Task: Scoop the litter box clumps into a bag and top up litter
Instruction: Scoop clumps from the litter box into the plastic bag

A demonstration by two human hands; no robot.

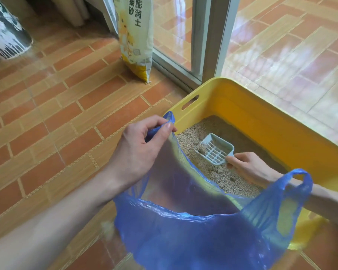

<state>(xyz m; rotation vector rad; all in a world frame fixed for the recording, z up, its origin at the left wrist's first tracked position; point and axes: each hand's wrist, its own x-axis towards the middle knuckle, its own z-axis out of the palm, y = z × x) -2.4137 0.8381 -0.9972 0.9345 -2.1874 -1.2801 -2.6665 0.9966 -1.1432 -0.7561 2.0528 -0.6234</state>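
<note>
A yellow litter box sits on the tiled floor at the right, holding beige litter with a few clumps. My right hand grips the handle of a pale blue slotted scoop, which carries a clump above the litter. My left hand pinches one handle of a translucent blue plastic bag and holds its mouth wide beside the box's near edge. The bag's other handle loops over my right wrist.
A white and yellow bag of cat litter leans upright against the sliding door frame behind the box. A round grey and white container stands at the far left. Orange brick-pattern tiles cover the floor.
</note>
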